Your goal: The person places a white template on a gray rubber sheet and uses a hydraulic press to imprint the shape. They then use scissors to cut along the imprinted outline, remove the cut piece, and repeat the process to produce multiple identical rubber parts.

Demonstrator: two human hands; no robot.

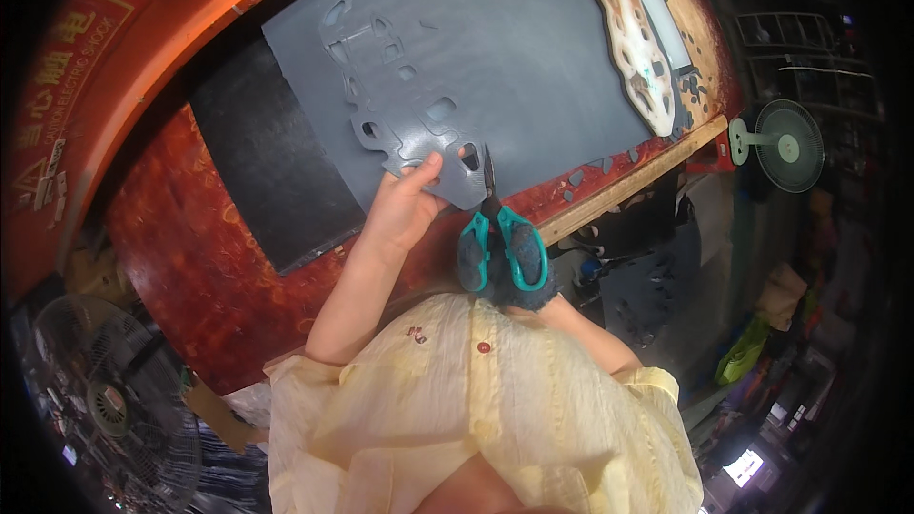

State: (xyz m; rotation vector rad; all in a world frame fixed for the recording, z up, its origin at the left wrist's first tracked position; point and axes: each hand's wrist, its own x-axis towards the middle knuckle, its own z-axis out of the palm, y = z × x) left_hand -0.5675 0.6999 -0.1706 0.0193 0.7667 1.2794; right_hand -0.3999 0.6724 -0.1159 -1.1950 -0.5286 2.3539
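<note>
One red-patterned counter [181, 262] with a pale wooden edge spans the scene. On it lie one broad grey sheet [533, 48] and, showing at its left, one black sheet [257, 167]. Two fans stand off the counter, a dark one [109, 405] at lower left and a pale one [788, 146] at right. One grey perforated piece [400, 114] is over the left part of the grey sheet, its near end in the person's left hand [405, 205]; that grip is closed, thumb on top, fingers mostly hidden beneath. One elongated white-and-brown template [636, 48] with holes rests near the right end. The right hand [535, 293], largely hidden, is closed on one pair of teal-handled scissors [490, 200], blades together or nearly so, just beside the piece's right edge. Small dark scraps [576, 178], too many to count surely, dot the right side.
</note>
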